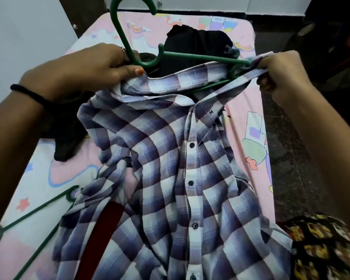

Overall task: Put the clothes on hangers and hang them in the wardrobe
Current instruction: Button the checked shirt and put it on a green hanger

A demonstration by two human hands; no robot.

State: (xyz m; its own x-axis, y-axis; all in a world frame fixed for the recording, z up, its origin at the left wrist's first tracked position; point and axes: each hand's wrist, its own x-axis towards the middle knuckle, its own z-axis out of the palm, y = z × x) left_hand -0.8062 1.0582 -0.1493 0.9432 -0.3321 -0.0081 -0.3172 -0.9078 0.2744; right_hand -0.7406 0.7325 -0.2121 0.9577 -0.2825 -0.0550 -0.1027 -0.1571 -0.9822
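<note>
A checked shirt point(170, 168) in purple, blue and white fills the middle and lower part of the frame, buttoned down the front with dark buttons and lying rumpled over a bed point(257, 110) covered in a pink cartoon-print sheet. At the upper centre a green hanger point(190, 56) is partly inside the shirt's collar: its long hook rises to the top left of the frame, one arm runs rightward to the shirt's shoulder, and the lower bar disappears under the collar fabric. The left hand point(93, 65), at the upper left with a ring on one finger and a dark band at the wrist, has its fingers curled round the hanger's neck and also pinches the left end of the collar against it. The right hand point(279, 71), at the upper right, grips the collar and shoulder cloth with curled fingers, pulling it over the hanger's right tip. Behind the collar, near the top centre, lies a black garment point(194, 45), and another dark piece of clothing point(67, 138) sits under the left forearm. A second green hanger point(30, 213) lies flat on the sheet at the lower left, its end touching the shirt's sleeve. A dark red strip point(101, 237) crosses the shirt's lower left. Patterned black, yellow and red fabric point(319, 247) shows at the lower right corner.
</note>
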